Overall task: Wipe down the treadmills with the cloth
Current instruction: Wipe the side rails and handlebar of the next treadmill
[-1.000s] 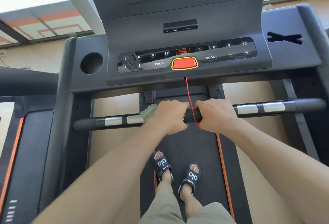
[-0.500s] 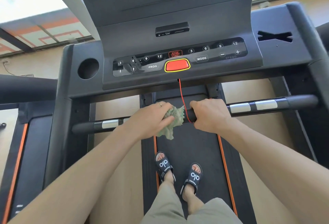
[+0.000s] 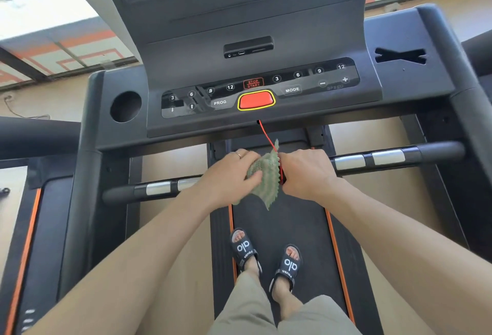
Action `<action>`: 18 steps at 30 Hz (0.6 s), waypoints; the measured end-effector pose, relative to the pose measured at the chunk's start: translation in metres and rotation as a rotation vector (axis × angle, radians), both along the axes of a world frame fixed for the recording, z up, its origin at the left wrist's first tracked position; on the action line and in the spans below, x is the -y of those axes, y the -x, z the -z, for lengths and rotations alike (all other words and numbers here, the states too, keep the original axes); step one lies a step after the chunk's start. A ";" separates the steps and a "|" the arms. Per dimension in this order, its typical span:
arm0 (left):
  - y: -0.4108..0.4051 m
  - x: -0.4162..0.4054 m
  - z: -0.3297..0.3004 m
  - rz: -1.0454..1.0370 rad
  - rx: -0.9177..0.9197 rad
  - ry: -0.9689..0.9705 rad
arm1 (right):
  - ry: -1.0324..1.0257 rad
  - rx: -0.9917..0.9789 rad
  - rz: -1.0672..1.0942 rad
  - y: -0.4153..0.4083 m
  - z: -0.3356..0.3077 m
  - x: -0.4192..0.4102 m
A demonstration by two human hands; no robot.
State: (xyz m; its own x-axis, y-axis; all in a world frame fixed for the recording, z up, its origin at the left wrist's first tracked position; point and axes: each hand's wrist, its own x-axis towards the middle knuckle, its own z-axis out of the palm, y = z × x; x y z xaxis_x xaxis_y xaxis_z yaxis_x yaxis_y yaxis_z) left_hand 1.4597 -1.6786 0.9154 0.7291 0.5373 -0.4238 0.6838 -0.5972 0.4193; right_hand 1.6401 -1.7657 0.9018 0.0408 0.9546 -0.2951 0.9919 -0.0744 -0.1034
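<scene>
We stand on the treadmill belt (image 3: 279, 228) with both hands at the middle of the front handlebar (image 3: 399, 157). Our left hand (image 3: 229, 175) holds the green cloth (image 3: 266, 183) bunched against the bar, thumb pressed into the fabric; a loose corner hangs below the hand and another sticks up beside the right knuckles. Our right hand (image 3: 306, 172) is curled round the bar itself, just right of the cloth and touching its edge.

The main risk, as we judge it, is the red safety cord (image 3: 267, 139). It drops from under the console (image 3: 255, 89) and runs down between our two hands, right against the cloth. A wipe to the right could snag it and pull the key out, or drag it across the bar. The cloth is also only loosely gathered, so a hanging corner could slip from the grip.

Beyond our left hand, further left along the bar, sit the metal pulse sensors (image 3: 159, 188); a matching pair (image 3: 370, 159) lies past the right hand. Above the hands is the red stop button (image 3: 256, 99), and up and to the left a cup holder (image 3: 125, 107). Our right hand blocks the cloth's way rightwards. Below the hands, our sandals (image 3: 266, 257) rest on the belt.
</scene>
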 end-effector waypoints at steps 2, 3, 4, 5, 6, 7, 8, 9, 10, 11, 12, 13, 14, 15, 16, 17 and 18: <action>-0.006 0.006 0.003 0.102 -0.020 -0.082 | 0.008 0.002 -0.002 0.000 0.000 0.000; -0.010 0.009 0.004 0.158 -0.044 -0.123 | 0.009 -0.001 -0.001 0.000 0.000 0.000; -0.015 0.012 0.007 0.187 -0.083 -0.160 | 0.006 -0.005 -0.001 0.001 -0.001 0.000; -0.021 0.013 0.009 0.190 -0.126 -0.215 | 0.003 -0.009 0.000 0.001 -0.001 0.000; -0.028 0.014 0.011 0.179 -0.158 -0.267 | 0.003 -0.011 0.004 0.001 -0.001 -0.001; -0.034 0.014 0.011 0.167 -0.183 -0.302 | 0.008 -0.012 0.009 0.002 -0.001 -0.001; -0.042 0.014 0.010 0.153 -0.217 -0.313 | 0.016 -0.012 0.017 0.002 -0.001 -0.001; -0.049 0.013 0.008 0.135 -0.247 -0.287 | 0.021 -0.012 0.023 0.002 -0.001 -0.001; -0.054 0.012 0.007 0.115 -0.264 -0.224 | 0.027 -0.010 0.029 0.002 -0.001 -0.001; -0.058 0.011 0.005 0.098 -0.277 -0.142 | 0.032 -0.008 0.032 0.003 -0.002 -0.001; -0.061 0.008 0.004 0.085 -0.299 -0.058 | 0.032 -0.006 0.033 0.002 -0.002 -0.001; -0.062 0.005 0.002 0.081 -0.322 0.026 | 0.033 -0.004 0.033 0.003 -0.002 -0.001; -0.062 0.000 0.000 0.079 -0.343 0.106 | 0.036 -0.001 0.034 0.002 -0.003 -0.002; -0.063 -0.006 -0.001 0.079 -0.360 0.174 | 0.042 0.001 0.033 0.003 -0.004 -0.003; -0.063 -0.011 -0.001 0.078 -0.367 0.232 | 0.045 0.001 0.028 0.002 -0.004 -0.003; -0.063 -0.015 0.001 0.082 -0.368 0.288 | 0.048 0.004 0.024 0.003 -0.006 -0.004; -0.063 -0.019 0.003 0.090 -0.366 0.345 | 0.055 0.007 0.024 0.003 -0.006 -0.003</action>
State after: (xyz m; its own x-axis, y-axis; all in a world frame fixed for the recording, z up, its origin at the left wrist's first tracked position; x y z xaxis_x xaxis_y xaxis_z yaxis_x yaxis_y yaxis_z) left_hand 1.5230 -1.6597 0.9124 0.5369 0.2629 -0.8016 0.7748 -0.5297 0.3452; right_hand 1.6374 -1.7624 0.9082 0.0660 0.9357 -0.3465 0.9904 -0.1037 -0.0915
